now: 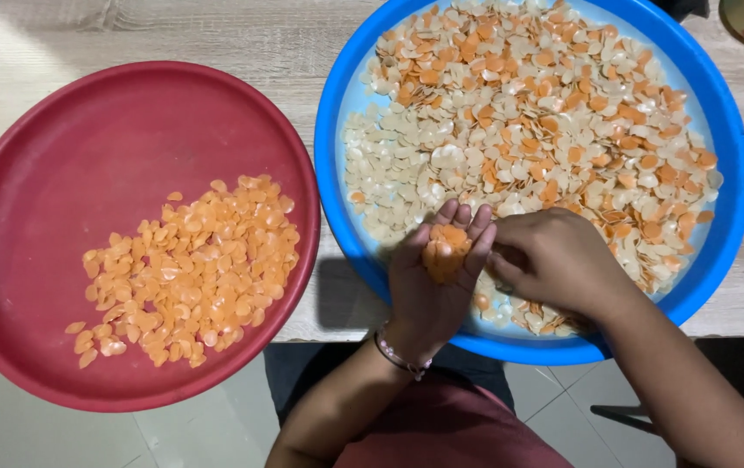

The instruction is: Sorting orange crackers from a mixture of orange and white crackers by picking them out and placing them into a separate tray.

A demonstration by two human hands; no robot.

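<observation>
- My left hand [437,273] cups a small heap of thin orange chips [445,251], palm up.
- My right hand [554,260], curled, pinches beside it.
- The round blue plastic basin [731,156] holds mixed orange and cream chips [528,113].
- The round red plastic tray [86,139] holds sorted orange chips [190,273].

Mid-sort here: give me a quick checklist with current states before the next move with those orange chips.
1. Left hand cupped palm-up, holding a small pile of orange chips: ok.
2. Right hand over the blue tray, fingers curled at the mixed chips; what it pinches: cannot tell.
3. Red tray has bare room beside its orange pile: ok.
4. Red tray holds only orange pieces: ok.
5. Both trays overhang the table edge; steadiness: cannot tell.
</observation>
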